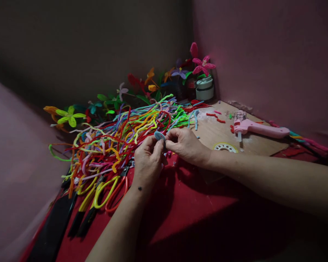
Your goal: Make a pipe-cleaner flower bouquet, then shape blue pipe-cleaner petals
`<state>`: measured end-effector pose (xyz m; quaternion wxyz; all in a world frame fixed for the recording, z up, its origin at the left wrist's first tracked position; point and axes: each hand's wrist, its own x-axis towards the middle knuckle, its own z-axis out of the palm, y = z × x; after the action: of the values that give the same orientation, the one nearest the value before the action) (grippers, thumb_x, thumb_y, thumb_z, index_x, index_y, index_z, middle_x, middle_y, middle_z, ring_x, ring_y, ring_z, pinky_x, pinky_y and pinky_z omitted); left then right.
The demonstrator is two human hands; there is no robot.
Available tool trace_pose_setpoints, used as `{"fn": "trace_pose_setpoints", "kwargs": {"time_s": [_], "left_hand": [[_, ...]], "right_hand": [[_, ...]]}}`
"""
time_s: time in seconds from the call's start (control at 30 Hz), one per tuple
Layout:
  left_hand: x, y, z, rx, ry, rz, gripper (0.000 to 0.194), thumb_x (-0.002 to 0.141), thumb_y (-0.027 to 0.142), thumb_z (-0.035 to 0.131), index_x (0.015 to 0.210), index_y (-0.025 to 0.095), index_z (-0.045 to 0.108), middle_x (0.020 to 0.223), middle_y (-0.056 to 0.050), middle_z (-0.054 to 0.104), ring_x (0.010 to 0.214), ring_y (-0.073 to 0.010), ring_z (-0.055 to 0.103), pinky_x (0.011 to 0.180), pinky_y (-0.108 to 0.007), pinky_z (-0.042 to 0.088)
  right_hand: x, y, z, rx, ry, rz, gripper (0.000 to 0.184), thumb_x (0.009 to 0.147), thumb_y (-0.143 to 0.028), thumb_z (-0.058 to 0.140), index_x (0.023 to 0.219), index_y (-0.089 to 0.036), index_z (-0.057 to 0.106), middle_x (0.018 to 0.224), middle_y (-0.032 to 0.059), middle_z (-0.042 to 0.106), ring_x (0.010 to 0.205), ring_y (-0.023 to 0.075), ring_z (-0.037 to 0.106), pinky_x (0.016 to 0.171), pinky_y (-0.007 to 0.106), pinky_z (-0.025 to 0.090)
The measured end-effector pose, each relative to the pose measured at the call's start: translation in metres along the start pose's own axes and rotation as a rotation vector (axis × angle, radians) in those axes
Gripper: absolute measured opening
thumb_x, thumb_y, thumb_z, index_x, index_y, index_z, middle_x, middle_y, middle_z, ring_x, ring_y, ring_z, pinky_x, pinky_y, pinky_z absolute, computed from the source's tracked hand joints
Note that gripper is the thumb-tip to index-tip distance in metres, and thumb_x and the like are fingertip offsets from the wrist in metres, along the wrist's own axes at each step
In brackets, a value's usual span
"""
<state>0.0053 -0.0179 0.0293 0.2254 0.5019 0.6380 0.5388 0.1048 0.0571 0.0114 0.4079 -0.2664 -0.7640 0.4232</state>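
Note:
Between my two hands is a small light-blue loop of pipe cleaner [159, 136], bent into a petal-like shape. My left hand [149, 158] pinches it from below and the left. Thumb and forefinger of my right hand [187, 145] close on its lower right end, where the fingertips hide the detail. Just behind and to the left of my hands spreads a heap of many-coloured pipe cleaners [120, 134]. Scissors with yellow handles [106, 193] and scissors with red handles [117, 198] lie left of my left wrist.
A pink glue gun [262, 128] rests on a wooden board [265, 145] at the right, near a round white tape roll [225, 147]. Pipe-cleaner flowers [69, 116] line the back wall, and a pale container [205, 89] stands in the corner. Red cloth [186, 207] covers the table.

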Motion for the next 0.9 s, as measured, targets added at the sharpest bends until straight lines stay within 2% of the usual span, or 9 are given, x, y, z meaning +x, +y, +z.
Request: {"fn": "trace_pose_setpoints", "kwargs": {"time_s": [0.13, 0.3, 0.47, 0.57, 0.7, 0.77, 0.9], "left_hand": [[0.0, -0.003, -0.001, 0.089, 0.027, -0.016, 0.007, 0.077, 0.024, 0.054, 0.074, 0.017, 0.054, 0.047, 0.007, 0.051, 0.032, -0.0049, 0.043, 0.033, -0.016, 0.032], [-0.002, -0.005, 0.001, 0.129, 0.087, 0.024, 0.007, 0.078, 0.024, 0.051, 0.075, 0.018, 0.052, 0.046, 0.007, 0.052, 0.032, -0.0058, 0.045, 0.034, -0.016, 0.033], [0.0, 0.0, 0.0, 0.015, 0.026, -0.045, 0.007, 0.076, 0.02, 0.052, 0.07, 0.017, 0.049, 0.048, 0.008, 0.051, 0.03, -0.0048, 0.042, 0.03, -0.016, 0.03], [0.002, 0.002, -0.002, -0.04, -0.022, -0.025, 0.008, 0.075, 0.022, 0.053, 0.07, 0.017, 0.049, 0.049, 0.007, 0.05, 0.029, -0.0056, 0.042, 0.03, -0.018, 0.031], [0.003, -0.002, -0.004, -0.019, -0.019, -0.002, 0.008, 0.076, 0.023, 0.052, 0.071, 0.018, 0.048, 0.05, 0.007, 0.049, 0.03, -0.0058, 0.041, 0.031, -0.019, 0.029], [0.002, -0.009, -0.004, 0.075, 0.003, 0.046, 0.009, 0.077, 0.025, 0.051, 0.071, 0.019, 0.048, 0.05, 0.007, 0.047, 0.034, -0.0058, 0.04, 0.035, -0.018, 0.03], [0.001, -0.021, -0.005, 0.348, 0.031, 0.237, 0.006, 0.078, 0.021, 0.049, 0.073, 0.019, 0.05, 0.059, 0.003, 0.05, 0.049, -0.0079, 0.043, 0.046, -0.019, 0.034]], "right_hand": [[-0.002, 0.0, 0.003, -0.006, -0.005, -0.033, 0.01, 0.071, -0.014, 0.05, 0.065, -0.012, 0.056, 0.058, -0.0006, 0.053, 0.054, 0.0077, 0.045, 0.054, 0.021, 0.033], [-0.002, -0.001, 0.004, -0.001, 0.021, -0.001, 0.01, 0.071, -0.016, 0.049, 0.063, -0.012, 0.055, 0.06, 0.0002, 0.054, 0.055, 0.0082, 0.046, 0.054, 0.021, 0.034], [0.003, -0.006, -0.003, 0.062, -0.102, 0.1, 0.008, 0.067, -0.012, 0.047, 0.063, -0.012, 0.054, 0.057, -0.0003, 0.053, 0.053, 0.0083, 0.045, 0.051, 0.021, 0.033], [0.005, -0.007, -0.006, 0.112, -0.152, 0.117, 0.01, 0.068, -0.012, 0.046, 0.062, -0.012, 0.054, 0.056, -0.0009, 0.051, 0.053, 0.0077, 0.044, 0.051, 0.021, 0.032], [0.005, -0.007, -0.006, 0.105, -0.181, 0.135, 0.008, 0.067, -0.014, 0.047, 0.063, -0.012, 0.054, 0.055, -0.0013, 0.05, 0.051, 0.0078, 0.042, 0.05, 0.021, 0.03], [0.005, -0.007, -0.006, 0.05, -0.186, 0.134, 0.007, 0.066, -0.014, 0.047, 0.062, -0.013, 0.053, 0.055, -0.0015, 0.049, 0.052, 0.008, 0.041, 0.05, 0.022, 0.029], [0.004, -0.009, -0.007, -0.188, -0.171, 0.054, 0.009, 0.065, -0.014, 0.049, 0.057, -0.014, 0.049, 0.053, -0.0024, 0.043, 0.052, 0.0079, 0.036, 0.049, 0.022, 0.025]]}}
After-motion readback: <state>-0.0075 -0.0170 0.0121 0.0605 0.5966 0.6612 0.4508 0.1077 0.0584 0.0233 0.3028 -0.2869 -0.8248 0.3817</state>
